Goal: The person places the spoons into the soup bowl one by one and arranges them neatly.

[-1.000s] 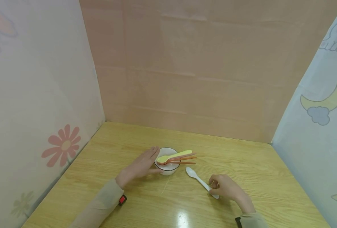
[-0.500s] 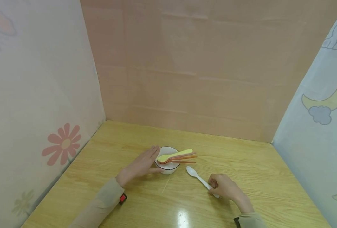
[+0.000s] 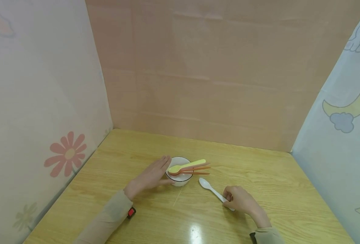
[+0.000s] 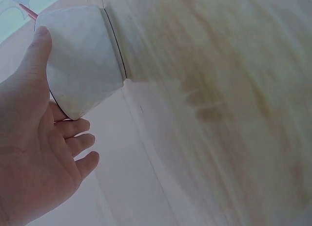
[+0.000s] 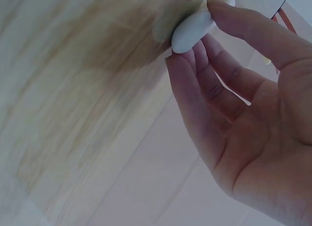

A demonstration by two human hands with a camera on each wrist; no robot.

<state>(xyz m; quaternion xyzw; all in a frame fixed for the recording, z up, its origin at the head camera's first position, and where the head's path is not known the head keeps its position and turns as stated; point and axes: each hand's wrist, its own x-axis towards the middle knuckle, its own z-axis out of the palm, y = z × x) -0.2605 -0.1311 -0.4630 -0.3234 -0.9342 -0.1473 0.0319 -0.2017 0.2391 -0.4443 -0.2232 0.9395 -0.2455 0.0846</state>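
Note:
My left hand (image 3: 149, 176) holds a white bowl (image 3: 180, 183) with a dark rim at its left side. The left wrist view shows the thumb against the wall of the bowl (image 4: 83, 55) and the fingers round its other side. A yellow spoon (image 3: 187, 166) lies across the bowl on top of a pink one, and orange handles (image 3: 199, 173) stick out to the right. To the right of the bowl, my right hand (image 3: 242, 200) pinches a white spoon (image 3: 211, 190) by its handle end. The right wrist view shows that handle (image 5: 192, 31) between thumb and fingers.
The wooden table (image 3: 155, 217) carries the bowl and spoons. A plain tan backdrop (image 3: 198, 74) stands behind it. Printed cloth walls rise on both sides, with a flower (image 3: 67, 154) at left and a moon (image 3: 348, 105) at right.
The right fingers have settled on the white spoon's handle, and the spoon has barely shifted. My left hand and the bowl stay in place.

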